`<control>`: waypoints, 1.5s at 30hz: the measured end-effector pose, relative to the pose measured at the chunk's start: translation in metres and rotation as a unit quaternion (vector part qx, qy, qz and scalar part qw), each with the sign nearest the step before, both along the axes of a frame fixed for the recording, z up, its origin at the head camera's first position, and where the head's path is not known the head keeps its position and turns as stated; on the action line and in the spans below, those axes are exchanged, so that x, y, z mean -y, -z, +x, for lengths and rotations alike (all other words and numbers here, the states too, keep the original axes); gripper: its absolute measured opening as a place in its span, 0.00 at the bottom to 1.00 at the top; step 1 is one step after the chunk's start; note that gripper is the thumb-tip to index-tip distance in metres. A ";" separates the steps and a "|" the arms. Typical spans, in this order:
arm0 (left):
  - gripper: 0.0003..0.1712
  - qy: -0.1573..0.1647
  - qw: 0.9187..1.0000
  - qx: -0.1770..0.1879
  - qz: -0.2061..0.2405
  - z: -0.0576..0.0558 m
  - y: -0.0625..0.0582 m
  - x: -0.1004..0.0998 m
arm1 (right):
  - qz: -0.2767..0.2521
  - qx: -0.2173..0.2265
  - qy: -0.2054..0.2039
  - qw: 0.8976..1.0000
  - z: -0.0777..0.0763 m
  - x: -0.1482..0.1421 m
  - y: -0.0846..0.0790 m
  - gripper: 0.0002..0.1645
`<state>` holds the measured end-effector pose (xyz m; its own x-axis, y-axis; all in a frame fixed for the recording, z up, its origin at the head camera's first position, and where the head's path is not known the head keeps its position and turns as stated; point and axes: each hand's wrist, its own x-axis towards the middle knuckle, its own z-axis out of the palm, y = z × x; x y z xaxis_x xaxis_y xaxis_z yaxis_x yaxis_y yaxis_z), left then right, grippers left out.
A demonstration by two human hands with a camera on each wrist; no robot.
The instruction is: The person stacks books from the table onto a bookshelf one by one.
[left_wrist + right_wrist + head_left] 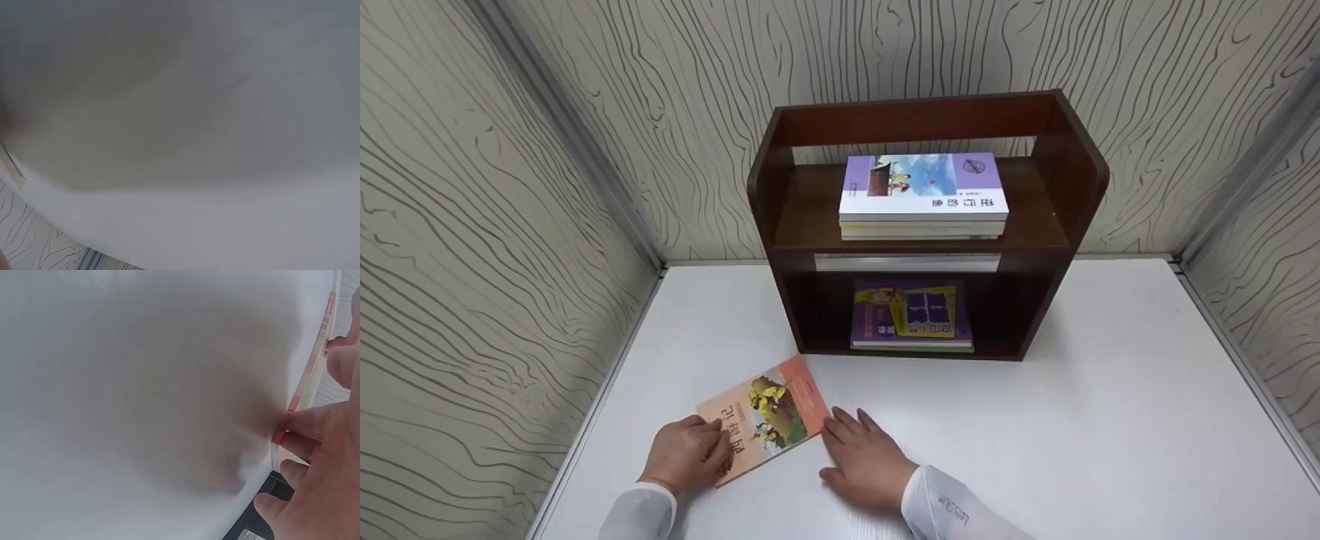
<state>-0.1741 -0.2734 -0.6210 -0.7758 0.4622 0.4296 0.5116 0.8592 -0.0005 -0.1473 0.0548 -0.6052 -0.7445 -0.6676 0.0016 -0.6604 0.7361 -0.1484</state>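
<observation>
A thin orange-pink book with a picture of figures on its cover lies slantwise on the white table, left of the shelf. My left hand grips its near left end, with fingers curled over the cover. At the book's right corner, my right hand lies with straight fingers touching the edge. The right wrist view shows fingertips of the right hand against the book's red-marked spine. In the left wrist view only a sliver of the book appears; the left hand's grip is hidden there.
Behind the book stands a dark brown two-tier shelf. A stack of books lies on its upper tier, and purple books lie on the lower one. Patterned panels enclose the white table.
</observation>
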 end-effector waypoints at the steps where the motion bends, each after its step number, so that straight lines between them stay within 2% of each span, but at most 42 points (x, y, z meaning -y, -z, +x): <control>1: 0.13 -0.001 1.000 0.002 -0.001 0.000 0.000 -0.001 | -0.001 -0.001 -0.003 1.000 0.001 -0.001 0.000 0.39; 7: 0.11 -0.004 1.000 0.022 -0.001 0.002 0.001 -0.014 | -0.014 -0.005 -0.018 1.000 0.010 -0.013 0.001 0.36; 13: 0.10 0.028 0.999 0.030 0.024 0.002 0.003 -0.037 | -0.004 -0.007 -0.022 1.000 0.011 -0.038 -0.004 0.30; 17: 0.11 0.039 0.998 0.046 0.023 0.000 0.003 -0.055 | -0.005 -0.016 -0.022 1.000 0.008 -0.058 -0.008 0.27; 23: 0.13 0.056 0.997 0.059 0.016 -0.004 0.001 -0.088 | -0.018 -0.013 0.006 1.000 0.006 -0.083 -0.010 0.21; 31: 0.16 0.073 0.996 0.060 0.002 -0.010 0.000 -0.138 | 0.000 0.023 0.040 0.999 0.008 -0.123 -0.014 0.25; 36: 0.16 0.106 0.993 0.054 -0.006 -0.012 0.000 -0.164 | 0.000 0.023 0.058 0.998 0.010 -0.143 -0.022 0.23; 39: 0.17 0.124 0.991 0.046 -0.010 -0.012 0.001 -0.177 | -0.002 0.020 0.065 0.998 0.008 -0.151 -0.028 0.19; 42: 0.19 0.126 0.991 0.049 -0.012 -0.011 0.002 -0.190 | -0.004 0.020 0.083 0.996 0.004 -0.156 -0.034 0.14; 45: 0.23 0.119 0.990 0.070 -0.015 -0.009 0.002 -0.201 | 0.000 0.024 0.105 0.994 0.001 -0.159 -0.038 0.13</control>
<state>-0.1835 -0.0720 -0.6228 -0.6937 0.6505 0.3092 0.6969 0.7147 0.0600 -0.1467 0.2139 -0.5676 -0.8666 -0.4977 -0.0368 -0.4846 0.8568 -0.1763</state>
